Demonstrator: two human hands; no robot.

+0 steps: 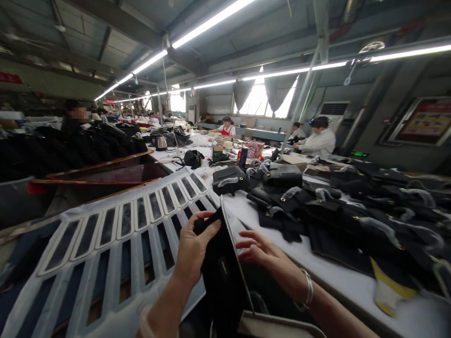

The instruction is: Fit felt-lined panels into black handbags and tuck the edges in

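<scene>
Pinched between the thumb and fingers of my left hand [192,249] is a black bag panel [223,281], held upright and tilted, with a thin pale edge down its right side. A small light mark shows on its face. Close to that right edge, my right hand [269,263] has its fingers stretched and somewhat apart. Whether its fingertips touch the panel's far side I cannot tell. Below the panel lies a pale-rimmed piece [275,324], partly cut off by the frame. Left of my hands spreads a translucent slotted sheet [114,267] carrying a row of pale-framed dark strips [127,219].
Black bags [230,180] with plastic-wrapped handles are heaped along the white table [317,277] to the right. A yellow-and-white piece [389,293] lies near its front edge. Further back are a kettle [161,142], a patterned box [254,149] and several co-workers, one in white [319,141].
</scene>
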